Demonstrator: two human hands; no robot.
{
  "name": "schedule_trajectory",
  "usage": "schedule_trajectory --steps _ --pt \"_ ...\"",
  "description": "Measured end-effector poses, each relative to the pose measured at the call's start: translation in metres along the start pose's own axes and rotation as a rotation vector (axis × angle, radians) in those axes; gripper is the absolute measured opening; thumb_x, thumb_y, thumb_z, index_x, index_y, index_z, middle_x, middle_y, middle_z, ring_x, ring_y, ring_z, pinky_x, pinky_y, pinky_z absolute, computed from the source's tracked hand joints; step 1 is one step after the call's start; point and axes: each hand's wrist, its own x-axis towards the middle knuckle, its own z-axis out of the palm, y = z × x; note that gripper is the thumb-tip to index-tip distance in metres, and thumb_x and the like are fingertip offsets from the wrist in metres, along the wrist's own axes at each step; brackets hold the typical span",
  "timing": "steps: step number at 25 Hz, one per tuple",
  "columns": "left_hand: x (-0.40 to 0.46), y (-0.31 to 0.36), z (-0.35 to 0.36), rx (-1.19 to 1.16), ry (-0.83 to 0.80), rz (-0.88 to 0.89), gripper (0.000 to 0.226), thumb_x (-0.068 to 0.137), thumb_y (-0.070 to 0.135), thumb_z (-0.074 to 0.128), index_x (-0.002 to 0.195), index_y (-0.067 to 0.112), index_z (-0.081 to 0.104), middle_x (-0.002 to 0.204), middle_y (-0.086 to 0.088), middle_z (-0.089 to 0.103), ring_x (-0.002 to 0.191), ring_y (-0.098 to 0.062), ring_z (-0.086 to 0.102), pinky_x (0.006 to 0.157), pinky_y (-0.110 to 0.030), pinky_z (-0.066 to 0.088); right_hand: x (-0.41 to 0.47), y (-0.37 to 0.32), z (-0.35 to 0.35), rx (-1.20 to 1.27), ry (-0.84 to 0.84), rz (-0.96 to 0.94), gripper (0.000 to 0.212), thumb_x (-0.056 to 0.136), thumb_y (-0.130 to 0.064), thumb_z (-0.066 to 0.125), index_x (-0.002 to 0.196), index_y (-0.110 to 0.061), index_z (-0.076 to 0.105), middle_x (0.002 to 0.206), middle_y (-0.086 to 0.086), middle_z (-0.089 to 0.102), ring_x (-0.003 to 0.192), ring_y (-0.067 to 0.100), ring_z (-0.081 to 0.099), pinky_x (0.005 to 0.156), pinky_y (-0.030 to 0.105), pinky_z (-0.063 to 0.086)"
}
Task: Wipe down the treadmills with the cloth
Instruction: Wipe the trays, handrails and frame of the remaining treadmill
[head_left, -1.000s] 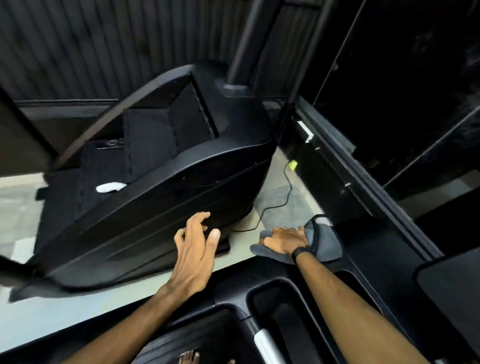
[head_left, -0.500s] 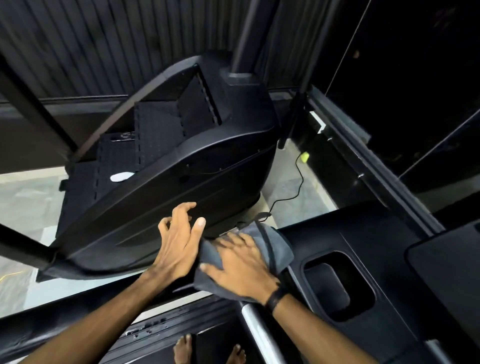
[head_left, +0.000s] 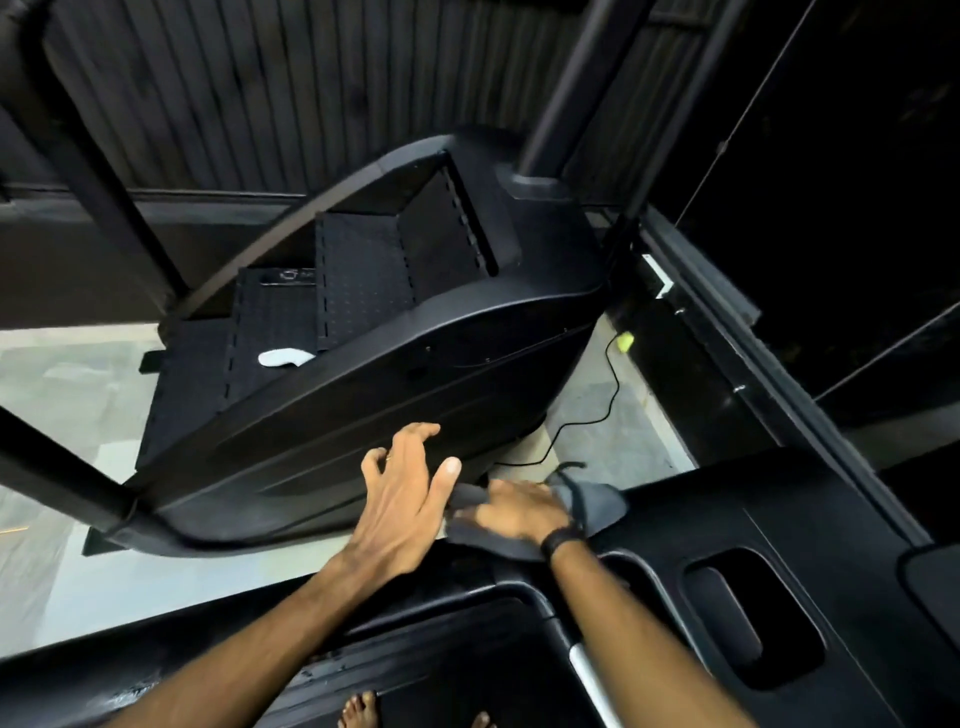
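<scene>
The right hand (head_left: 519, 512) lies flat on the grey cloth (head_left: 597, 506), with straight fingers pressing it onto the top edge of the black treadmill console (head_left: 779, 525). The cloth is under the palm and comes out on both sides: a big fold to the right of the hand, near the wristband (head_left: 561, 540), and a smaller part to the left under the fingertips. The left hand (head_left: 402, 499) hangs just beside it, fingers spread and relaxed, holding nothing; its thumb is almost touching the cloth's left end.
</scene>
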Motion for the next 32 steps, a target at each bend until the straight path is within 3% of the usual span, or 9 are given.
schedule_trajectory --steps 5,7,11,15,18,20,24,27,32 --pt "0.016 -0.016 0.002 -0.05 0.009 -0.013 0.06 0.095 0.058 0.019 0.139 0.02 0.038 0.133 0.01 0.044 0.117 -0.002 0.044 0.114 -0.04 0.014 -0.07 0.005 0.058 -0.05 0.494 -0.093 0.077 0.093 -0.079 0.022 0.14 -0.028 0.055 0.143 -0.003 0.058 0.139 0.021 0.047 0.117 0.035 0.017" --pt "0.014 -0.011 0.009 -0.051 -0.061 -0.015 0.063 0.096 0.06 0.018 0.14 0.02 0.037 0.135 0.009 0.042 0.119 -0.003 0.043 0.115 -0.038 0.011 -0.064 0.065 0.051 -0.084 0.421 0.148 0.095 0.086 -0.085 0.007 0.149 -0.025 0.045 0.155 -0.001 0.045 0.148 0.021 0.031 0.123 0.039 0.01" --pt "0.011 0.0 0.016 -0.05 -0.08 0.048 0.065 0.096 0.061 0.016 0.141 0.019 0.036 0.132 0.008 0.043 0.112 -0.006 0.048 0.112 -0.03 0.004 -0.016 0.111 -0.004 -0.035 0.24 0.47 0.075 0.082 -0.076 0.028 0.12 -0.024 0.066 0.132 0.006 0.065 0.127 0.027 0.051 0.109 0.045 0.029" --pt "0.024 0.007 0.02 -0.06 -0.106 0.014 0.069 0.093 0.063 0.015 0.141 0.019 0.036 0.132 0.006 0.045 0.113 -0.006 0.047 0.115 -0.036 0.007 0.016 0.042 0.0 -0.009 0.041 0.33 0.061 0.089 -0.07 0.041 0.122 -0.024 0.064 0.133 0.009 0.064 0.124 0.029 0.056 0.103 0.044 0.034" --pt "0.039 0.004 0.024 -0.069 -0.075 0.004 0.069 0.092 0.063 0.016 0.14 0.019 0.038 0.13 0.004 0.047 0.114 -0.006 0.047 0.114 -0.036 0.007 -0.031 -0.027 0.032 0.045 0.255 -0.008 0.066 0.09 -0.074 0.031 0.108 -0.021 0.066 0.118 0.007 0.068 0.118 0.029 0.058 0.104 0.044 0.037" --pt "0.047 0.001 0.028 -0.079 -0.049 -0.024 0.071 0.09 0.063 0.017 0.139 0.018 0.04 0.13 0.003 0.049 0.112 -0.004 0.046 0.112 -0.035 0.007 -0.063 -0.023 0.055 0.026 0.364 -0.115 0.075 0.092 -0.08 0.02 0.128 -0.027 0.06 0.133 -0.002 0.061 0.134 0.025 0.046 0.117 0.047 0.025" --pt "0.046 0.0 0.028 -0.083 -0.083 -0.031 0.067 0.092 0.061 0.019 0.14 0.018 0.038 0.129 0.004 0.049 0.112 0.0 0.043 0.114 -0.037 0.007 -0.042 0.074 0.024 -0.079 0.362 0.194 0.068 0.091 -0.074 0.027 0.126 -0.028 0.062 0.134 -0.004 0.06 0.133 0.023 0.045 0.116 0.047 0.022" --pt "0.039 -0.002 0.025 -0.069 -0.101 -0.028 0.069 0.092 0.063 0.016 0.141 0.019 0.036 0.129 0.007 0.046 0.109 -0.002 0.045 0.114 -0.037 0.006 -0.002 0.091 -0.011 -0.023 0.102 0.412 0.065 0.089 -0.073 0.037 0.116 -0.022 0.067 0.128 0.007 0.067 0.123 0.027 0.055 0.106 0.046 0.03" --pt "0.041 -0.012 0.024 -0.05 -0.126 -0.048 0.072 0.091 0.065 0.013 0.14 0.018 0.038 0.129 0.006 0.046 0.115 -0.009 0.048 0.114 -0.038 0.006 -0.005 -0.005 0.021 0.023 0.17 0.106 0.057 0.096 -0.064 0.038 0.113 -0.018 0.067 0.123 0.01 0.068 0.12 0.029 0.057 0.103 0.04 0.033"
